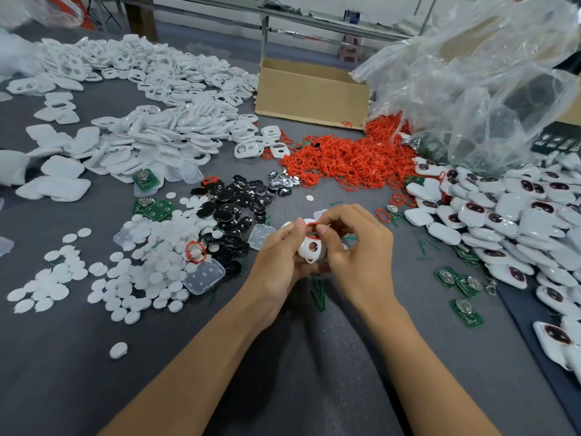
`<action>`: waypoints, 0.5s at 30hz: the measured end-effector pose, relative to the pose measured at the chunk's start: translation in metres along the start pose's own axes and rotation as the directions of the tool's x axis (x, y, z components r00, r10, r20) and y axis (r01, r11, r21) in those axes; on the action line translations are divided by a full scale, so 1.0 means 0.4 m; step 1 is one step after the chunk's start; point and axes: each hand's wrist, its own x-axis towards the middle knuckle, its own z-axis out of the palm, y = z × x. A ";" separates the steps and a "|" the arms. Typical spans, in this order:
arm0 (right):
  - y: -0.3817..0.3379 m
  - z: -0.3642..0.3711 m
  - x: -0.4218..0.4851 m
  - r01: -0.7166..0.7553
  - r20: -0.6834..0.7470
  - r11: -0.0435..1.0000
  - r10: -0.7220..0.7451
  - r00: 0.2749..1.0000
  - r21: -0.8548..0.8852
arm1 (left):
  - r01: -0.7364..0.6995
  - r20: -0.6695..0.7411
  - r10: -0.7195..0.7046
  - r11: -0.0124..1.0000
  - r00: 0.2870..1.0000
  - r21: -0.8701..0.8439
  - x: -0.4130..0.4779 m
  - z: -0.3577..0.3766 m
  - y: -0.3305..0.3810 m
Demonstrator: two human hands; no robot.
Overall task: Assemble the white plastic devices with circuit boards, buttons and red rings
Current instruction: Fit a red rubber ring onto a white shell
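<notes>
Underside of the white shell (pixel 311 249) is hidden by fingers and slightly blurred; can't tell if a board is inside. Left hand (pixel 281 258) grips the shell's left edge, thumb on top, fingers curled underneath. Right hand (pixel 356 247) pinches a red ring (pixel 311 224) between thumb and forefinger at the shell's upper hole; other fingers are loosely curled. Shell is held just above the grey table (pixel 314 357), centre of view.

Cardboard box (pixel 311 92): interior not visible. Clear plastic bag (pixel 471 73): contents unreadable through the folds. Red ring heap (pixel 345 158) lies loose against the bag's foot. Finished white devices (pixel 509 215) are piled at right, cut off by the frame edge. Loose circuit boards (pixel 467 311) lie near them.
</notes>
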 end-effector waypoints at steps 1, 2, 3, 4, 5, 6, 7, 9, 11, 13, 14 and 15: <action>0.000 0.001 -0.001 0.005 0.002 1.000 -0.005 1.000 -0.002 | 0.005 -0.004 -0.005 1.000 1.000 -0.002 0.000 0.000 0.000; 0.001 0.003 -0.001 0.010 0.001 1.000 -0.010 1.000 -0.003 | 0.007 -0.005 -0.007 1.000 1.000 0.001 0.001 -0.001 0.000; 0.002 0.004 -0.001 0.015 0.000 1.000 -0.015 1.000 -0.004 | 0.007 -0.002 -0.007 1.000 1.000 0.003 0.001 -0.002 -0.001; 0.003 0.006 -0.002 0.022 -0.001 1.000 -0.022 1.000 -0.004 | 0.003 0.001 -0.003 1.000 1.000 0.008 0.001 -0.004 -0.001; 0.004 0.007 -0.002 0.031 -0.002 0.999 -0.031 1.000 -0.005 | -0.003 0.006 0.003 1.000 1.000 0.014 0.000 -0.005 0.000; 0.004 0.008 -0.002 0.040 -0.005 0.999 -0.040 0.999 -0.008 | -0.009 0.011 0.009 1.000 1.000 0.018 0.000 -0.007 0.000; 0.005 0.008 -0.003 0.048 -0.012 0.999 -0.048 0.999 -0.011 | -0.013 0.015 0.013 1.000 1.000 0.015 -0.001 -0.008 0.000; 0.007 0.005 -0.002 0.058 -0.038 0.998 -0.058 0.998 -0.011 | -0.008 0.021 0.008 1.000 1.000 -0.012 -0.001 -0.010 0.003; 0.006 0.002 -0.001 0.053 -0.066 0.999 -0.052 0.996 0.003 | 0.006 0.027 -0.005 0.999 1.000 -0.050 0.001 -0.011 0.005; 0.004 0.000 0.000 0.039 -0.086 0.999 -0.037 0.996 0.026 | 0.012 0.033 -0.009 0.998 0.999 -0.068 0.001 -0.012 0.005; 0.002 -0.001 0.000 0.030 -0.093 0.999 -0.026 0.995 0.037 | 0.010 0.038 -0.007 0.997 0.999 -0.072 0.001 -0.014 0.005; 0.000 -0.001 0.000 0.017 -0.097 0.999 -0.013 0.995 0.044 | 0.007 0.043 -0.003 0.997 0.999 -0.074 0.001 -0.015 0.004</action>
